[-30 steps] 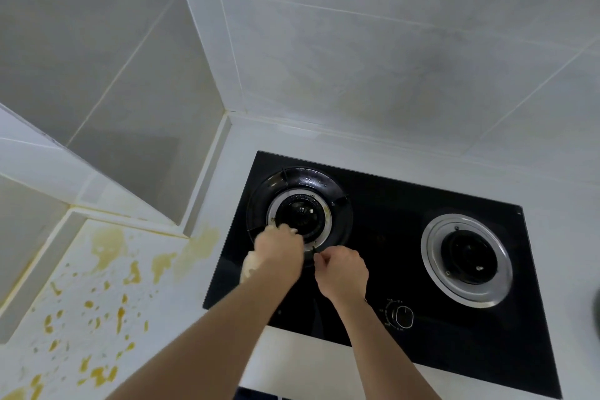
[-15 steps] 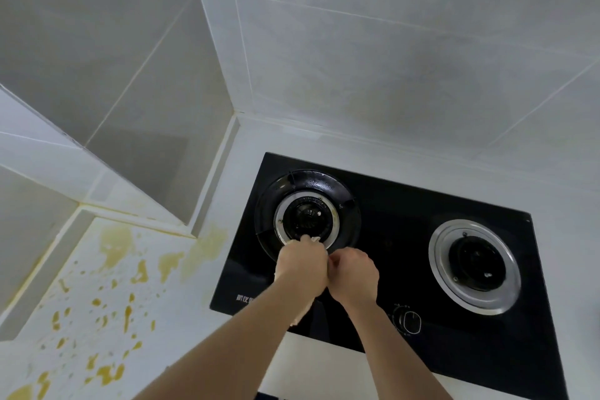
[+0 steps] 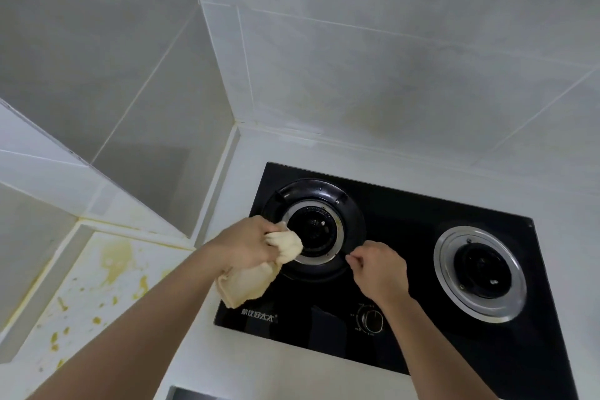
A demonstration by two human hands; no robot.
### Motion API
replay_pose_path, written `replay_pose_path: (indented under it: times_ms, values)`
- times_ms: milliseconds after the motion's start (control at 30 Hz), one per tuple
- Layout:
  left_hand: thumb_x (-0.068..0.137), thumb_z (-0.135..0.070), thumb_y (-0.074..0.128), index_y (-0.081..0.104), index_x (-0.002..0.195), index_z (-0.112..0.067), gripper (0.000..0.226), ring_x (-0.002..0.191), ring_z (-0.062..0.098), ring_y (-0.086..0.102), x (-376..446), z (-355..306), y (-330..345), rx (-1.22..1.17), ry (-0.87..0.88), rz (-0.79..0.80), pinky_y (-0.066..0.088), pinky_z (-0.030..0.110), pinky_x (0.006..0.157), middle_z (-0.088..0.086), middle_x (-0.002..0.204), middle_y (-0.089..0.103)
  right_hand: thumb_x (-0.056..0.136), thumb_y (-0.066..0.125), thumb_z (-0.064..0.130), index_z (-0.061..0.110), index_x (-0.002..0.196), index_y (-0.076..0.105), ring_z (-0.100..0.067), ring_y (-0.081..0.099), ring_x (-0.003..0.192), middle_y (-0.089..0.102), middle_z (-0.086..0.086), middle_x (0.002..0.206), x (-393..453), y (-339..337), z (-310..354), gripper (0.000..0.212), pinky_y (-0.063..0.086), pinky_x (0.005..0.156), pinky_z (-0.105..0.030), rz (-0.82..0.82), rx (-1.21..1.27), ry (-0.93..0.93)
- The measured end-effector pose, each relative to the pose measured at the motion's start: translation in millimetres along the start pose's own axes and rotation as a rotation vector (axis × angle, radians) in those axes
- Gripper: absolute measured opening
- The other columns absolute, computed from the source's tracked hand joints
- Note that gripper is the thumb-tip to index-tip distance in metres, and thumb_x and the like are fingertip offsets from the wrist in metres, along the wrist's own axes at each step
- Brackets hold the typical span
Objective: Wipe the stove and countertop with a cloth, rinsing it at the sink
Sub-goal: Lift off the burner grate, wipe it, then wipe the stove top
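Left hand: I see my left hand (image 3: pixel 246 245) gripping the cloth (image 3: pixel 259 273), fingers curled round a bunched wad of it at the left burner's near-left edge.
Cloth: pale yellow; the wad pokes out past my fingers onto the burner's metal ring, and a loose tail hangs below the wrist over the stove's front-left corner.
Right hand: my right hand (image 3: pixel 378 269) is over the glass just right of the left burner, fingers curled tight, thumb and forefinger tips pinched together at the bowl's rim. I cannot tell whether they hold anything.
Stove: black glass stove (image 3: pixel 399 214), two burners, set into the white surface (image 3: pixel 240 364).
Left burner: the left burner (image 3: pixel 315 230) sits in a round black bowl with a metal ring inside; a dark burner head fills the middle, and I see nothing else in the bowl.
Right burner: the right burner (image 3: pixel 480 273) has a wide silver ring round a dark head, well apart from both hands.
Knob: one knob (image 3: pixel 373 321) near the front edge, just below my right wrist.
Stains: yellow stains (image 3: pixel 107 273) spatter the lower ledge to the left of the stove.
Walls: grey-white tiled walls (image 3: pixel 389 58) meet in a corner behind the stove, with a faint yellowish patch above it.
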State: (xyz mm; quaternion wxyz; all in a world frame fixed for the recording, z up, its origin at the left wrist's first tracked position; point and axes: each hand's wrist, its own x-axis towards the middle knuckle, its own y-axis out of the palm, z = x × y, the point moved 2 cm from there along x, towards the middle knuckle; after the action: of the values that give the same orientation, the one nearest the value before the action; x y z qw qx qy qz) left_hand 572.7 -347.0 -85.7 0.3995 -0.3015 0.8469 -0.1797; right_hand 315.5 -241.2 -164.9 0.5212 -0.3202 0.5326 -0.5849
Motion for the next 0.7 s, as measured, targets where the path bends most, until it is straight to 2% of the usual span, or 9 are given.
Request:
replay_pose_path:
  times_ms: [100, 167, 233, 300, 333, 400, 533, 633, 700]
  values:
    - [0.09, -0.029, 0.06, 0.062, 0.1, -0.046, 0.02, 0.089, 0.018, 0.066, 0.9, 15.2, -12.9, 0.448, -0.026, -0.296, 0.047, 0.031, 0.071, -0.011, 0.097, 0.061, 0.097, 0.063, 0.046, 0.032, 0.107, 0.071, -0.01, 0.059, 0.09, 0.059, 0.013, 0.101, 11.8, -15.3, -0.9, 0.019, 0.039, 0.06, -0.022, 0.022, -0.046, 0.051]
    - [0.091, -0.029, 0.057, 0.061, 0.12, -0.039, 0.031, 0.09, 0.023, 0.068, 1.9, 23.8, -11.9, 0.605, -0.071, -0.371, 0.046, 0.032, 0.07, -0.008, 0.107, 0.058, 0.091, 0.066, 0.052, 0.035, 0.118, 0.057, -0.013, 0.058, 0.096, 0.052, 0.01, 0.114, 6.2, -22.3, 18.8, 0.033, 0.043, 0.065, -0.025, -0.022, 0.026, 0.131]
    - [0.09, -0.029, 0.057, 0.059, 0.125, -0.041, 0.037, 0.093, 0.025, 0.069, 3.0, 26.5, -2.4, 0.624, -0.087, -0.348, 0.051, 0.033, 0.074, -0.007, 0.115, 0.058, 0.091, 0.061, 0.058, 0.032, 0.102, 0.051, -0.013, 0.057, 0.084, 0.054, 0.011, 0.101, -5.3, -17.0, 58.2, 0.03, 0.043, 0.065, -0.029, 0.005, 0.163, 0.127]
    - [0.09, -0.03, 0.058, 0.055, 0.131, -0.041, 0.043, 0.096, 0.026, 0.069, 7.6, 21.7, 10.3, 0.603, -0.061, -0.306, 0.053, 0.034, 0.079, -0.006, 0.12, 0.058, 0.096, 0.05, 0.06, 0.026, 0.089, 0.056, -0.015, 0.06, 0.077, 0.06, 0.01, 0.086, -16.8, 1.6, 99.8, 0.035, 0.046, 0.066, -0.031, 0.169, 0.184, 0.045]
    - [0.09, -0.03, 0.059, 0.054, 0.134, -0.04, 0.044, 0.097, 0.026, 0.068, 11.0, 18.2, 17.6, 0.6, -0.042, -0.285, 0.052, 0.035, 0.08, -0.005, 0.121, 0.057, 0.098, 0.046, 0.058, 0.024, 0.087, 0.059, -0.018, 0.063, 0.079, 0.062, 0.007, 0.085, -21.2, 10.7, 113.6, 0.039, 0.049, 0.068, -0.033, 0.221, 0.173, 0.03]
    - [0.091, -0.029, 0.059, 0.055, 0.134, -0.033, 0.043, 0.099, 0.027, 0.067, 17.2, 8.8, 33.5, 0.615, -0.015, -0.236, 0.05, 0.035, 0.079, -0.001, 0.122, 0.055, 0.1, 0.043, 0.053, 0.024, 0.09, 0.06, -0.024, 0.067, 0.087, 0.066, 0.003, 0.089, -24.1, 24.6, 121.6, 0.035, 0.051, 0.071, -0.036, 0.227, 0.179, 0.066]
    - [0.094, -0.025, 0.055, 0.057, 0.125, -0.024, 0.031, 0.096, 0.032, 0.066, 20.6, 5.2, 47.1, 0.646, 0.008, -0.147, 0.054, 0.04, 0.081, 0.004, 0.125, 0.055, 0.1, 0.044, 0.039, 0.024, 0.092, 0.059, -0.022, 0.068, 0.087, 0.067, 0.004, 0.09, -22.9, 35.9, 125.5, 0.023, 0.049, 0.067, -0.034, 0.255, 0.225, 0.099]
    - [0.094, -0.024, 0.06, 0.056, 0.127, -0.021, 0.033, 0.095, 0.031, 0.066, 20.0, 7.3, 43.2, 0.842, 0.004, -0.098, 0.051, 0.039, 0.076, 0.005, 0.127, 0.052, 0.101, 0.043, 0.042, 0.025, 0.095, 0.062, -0.021, 0.068, 0.088, 0.068, 0.005, 0.092, -22.6, 35.2, 132.0, 0.026, 0.05, 0.068, -0.034, 0.235, 0.233, 0.101]
    - [0.09, -0.017, 0.065, 0.055, 0.129, -0.02, 0.04, 0.094, 0.027, 0.067, 22.8, 5.8, 36.1, 0.97, 0.019, -0.13, 0.047, 0.037, 0.075, 0.004, 0.126, 0.048, 0.103, 0.042, 0.043, 0.026, 0.099, 0.063, -0.02, 0.068, 0.091, 0.069, 0.005, 0.095, -24.2, 35.1, 131.0, 0.028, 0.05, 0.069, -0.034, 0.234, 0.229, 0.109]
